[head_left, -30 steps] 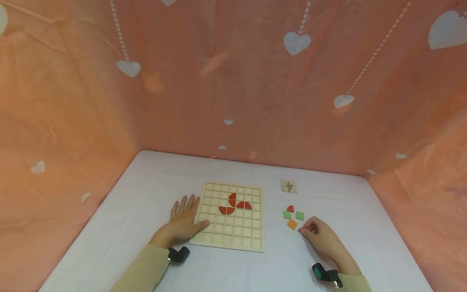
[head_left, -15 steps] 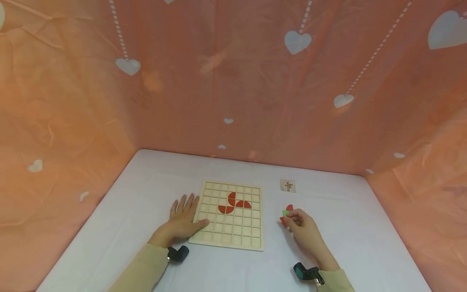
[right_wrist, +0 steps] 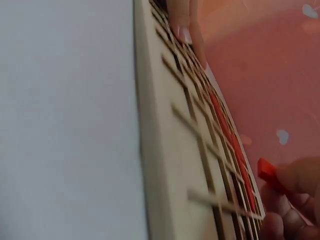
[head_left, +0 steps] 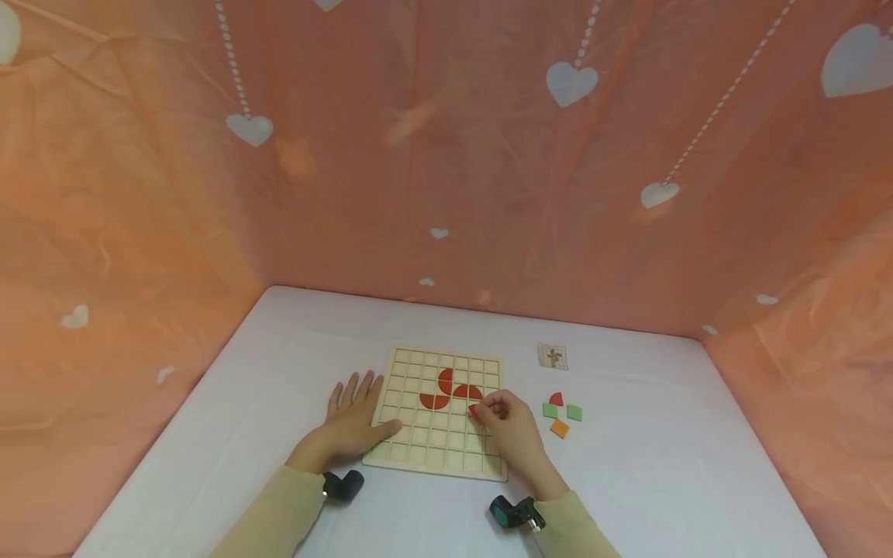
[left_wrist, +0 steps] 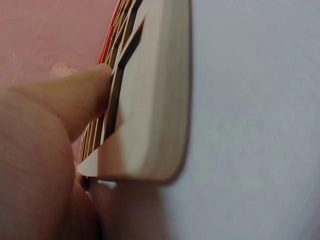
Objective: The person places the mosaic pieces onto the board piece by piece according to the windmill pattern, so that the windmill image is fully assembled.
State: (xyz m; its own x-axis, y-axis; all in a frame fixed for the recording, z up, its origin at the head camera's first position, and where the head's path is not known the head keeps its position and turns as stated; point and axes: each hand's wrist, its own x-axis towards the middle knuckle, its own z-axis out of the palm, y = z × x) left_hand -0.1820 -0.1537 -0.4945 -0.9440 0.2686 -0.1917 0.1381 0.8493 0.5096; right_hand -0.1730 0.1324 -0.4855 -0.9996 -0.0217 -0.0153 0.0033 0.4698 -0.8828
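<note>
A wooden grid board [head_left: 418,439] lies on the white table, with several red quarter-circle pieces [head_left: 446,380] set in cells of its upper middle. My left hand [head_left: 349,425] rests at the board's left edge, fingers straight and spread, thumb lying on the board; the left wrist view shows that thumb [left_wrist: 85,92] on the grid. Over the board's right side, my right hand [head_left: 512,430] pinches another red quarter-circle piece [right_wrist: 267,170] between thumb and fingertips. In the right wrist view this piece stands above the grid, near the red ones set there.
Right of the board lie a loose red quarter-circle piece [head_left: 556,399], two green squares [head_left: 574,412] and an orange square [head_left: 560,428]. Farther back is a small pattern card [head_left: 553,356]. An orange curtain [head_left: 446,155] with hearts encloses the white table [head_left: 663,465].
My right hand has carried the red quarter-circle piece leftward from beside the loose pieces to over the board's right side. The left hand has stayed in place.
</note>
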